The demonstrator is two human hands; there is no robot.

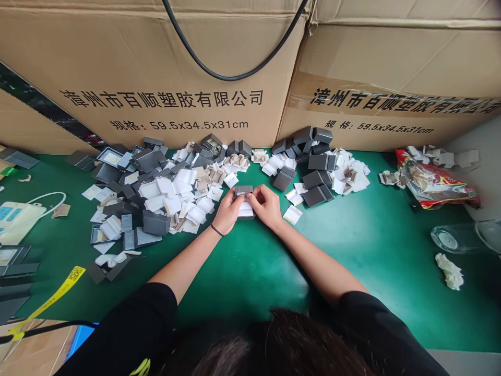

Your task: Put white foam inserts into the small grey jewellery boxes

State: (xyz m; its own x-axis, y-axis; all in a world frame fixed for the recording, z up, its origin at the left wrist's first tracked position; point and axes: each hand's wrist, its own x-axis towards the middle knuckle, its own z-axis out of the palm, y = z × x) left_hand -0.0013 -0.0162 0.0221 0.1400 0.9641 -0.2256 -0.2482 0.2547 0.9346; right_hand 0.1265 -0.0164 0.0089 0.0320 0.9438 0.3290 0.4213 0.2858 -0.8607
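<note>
Between both hands, at the middle of the table, is a small dark grey box (pixel 244 190) with a white inner part (pixel 246 209) showing. My left hand (pixel 227 210) grips its left side, fingers closed. On the other side, my right hand (pixel 268 206) holds it with bent fingers and thumb. Part of the box is hidden by the fingers. Left of my left hand lies a heap of white card inserts (pixel 183 183) mixed with dark grey boxes (pixel 155 222). Beyond my right hand, more dark grey boxes (pixel 318 179) are stacked beside folded white inserts (pixel 350 172).
Large cardboard cartons (pixel 176 57) stand along the back, with a black cable (pixel 235 78) hanging in front. To the right are a red food packet (pixel 434 183), a clear plastic cup (pixel 450 238) and crumpled tissue (pixel 450 271). A white device (pixel 19 222) sits on the green table (pixel 242 271).
</note>
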